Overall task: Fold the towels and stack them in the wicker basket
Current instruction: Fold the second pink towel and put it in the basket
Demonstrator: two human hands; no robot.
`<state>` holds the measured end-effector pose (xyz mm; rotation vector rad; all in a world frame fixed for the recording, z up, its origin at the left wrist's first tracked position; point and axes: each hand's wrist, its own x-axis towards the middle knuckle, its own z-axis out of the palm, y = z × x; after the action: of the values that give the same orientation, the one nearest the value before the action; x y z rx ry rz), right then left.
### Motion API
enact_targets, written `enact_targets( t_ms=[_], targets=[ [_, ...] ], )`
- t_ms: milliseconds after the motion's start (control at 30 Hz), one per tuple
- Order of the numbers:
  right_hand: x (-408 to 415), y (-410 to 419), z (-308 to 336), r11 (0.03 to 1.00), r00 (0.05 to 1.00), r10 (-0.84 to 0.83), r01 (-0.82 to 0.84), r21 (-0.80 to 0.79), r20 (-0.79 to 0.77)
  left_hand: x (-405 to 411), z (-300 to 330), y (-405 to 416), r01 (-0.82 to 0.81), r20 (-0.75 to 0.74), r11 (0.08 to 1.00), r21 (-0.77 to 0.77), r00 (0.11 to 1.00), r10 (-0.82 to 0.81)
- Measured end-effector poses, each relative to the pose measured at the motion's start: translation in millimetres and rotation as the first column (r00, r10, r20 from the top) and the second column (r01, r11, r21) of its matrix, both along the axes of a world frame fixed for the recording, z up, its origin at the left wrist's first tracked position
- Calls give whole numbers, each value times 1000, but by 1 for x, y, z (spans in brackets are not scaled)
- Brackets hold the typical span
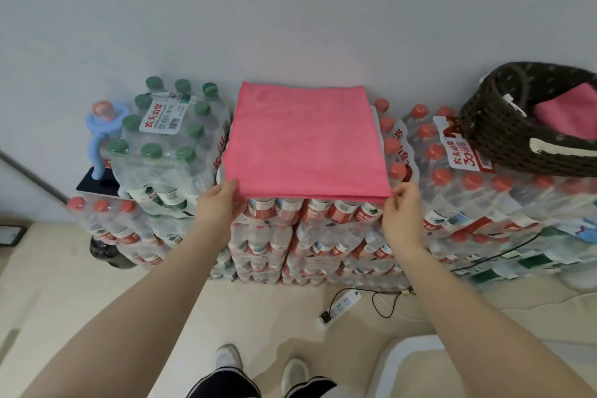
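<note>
A pink towel [303, 142] lies flat on top of stacked packs of water bottles, folded so that two layers show along its near edge. My left hand [219, 207] pinches its near left corner. My right hand [402, 213] pinches its near right corner between thumb and fingers. A dark brown wicker basket [497, 136] stands on the bottle packs at the far right, tilted toward me, with another pink towel [568, 113] inside it.
Shrink-wrapped packs of red-capped bottles [323, 236] form the work surface against a white wall. A pack of green-capped bottles [168, 139] and a blue stand [103, 126] sit at left. A power strip [342, 300] with cables lies on the floor near my feet.
</note>
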<state>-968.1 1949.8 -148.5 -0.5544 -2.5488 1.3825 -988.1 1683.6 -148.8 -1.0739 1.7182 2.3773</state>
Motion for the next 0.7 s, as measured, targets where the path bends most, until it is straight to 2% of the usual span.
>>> enact_targets(
  t_ms=[200, 300, 367, 467, 567, 633, 700],
  targets=[
    [7, 2, -7, 992, 992, 129, -129, -17, 13, 9, -5, 1, -11, -75, 991, -136, 997, 1],
    [7, 8, -4, 990, 997, 78, -78, -121, -4, 19, -4, -5, 60, -120, 962, -268, 988, -95],
    [11, 13, 2, 981, 994, 106, -106, -161, -8, 25, 0, -9, 110, -152, 932, -345, 974, -171],
    [22, 22, 18, 947, 975, 195, -215, -238, -106, 32, 15, -13, 110, -207, 936, -334, 961, -186],
    [28, 32, 39, 916, 927, 268, -330, -229, -263, 40, 33, -19, 128, -298, 952, -277, 931, -211],
    [27, 36, 49, 885, 898, 346, -409, -222, -273, 45, 38, -22, 174, -331, 920, -350, 896, -296],
    [22, 37, 54, 904, 908, 348, -391, -173, -233, 46, 41, -24, 221, -315, 850, -478, 860, -401]
  ],
)
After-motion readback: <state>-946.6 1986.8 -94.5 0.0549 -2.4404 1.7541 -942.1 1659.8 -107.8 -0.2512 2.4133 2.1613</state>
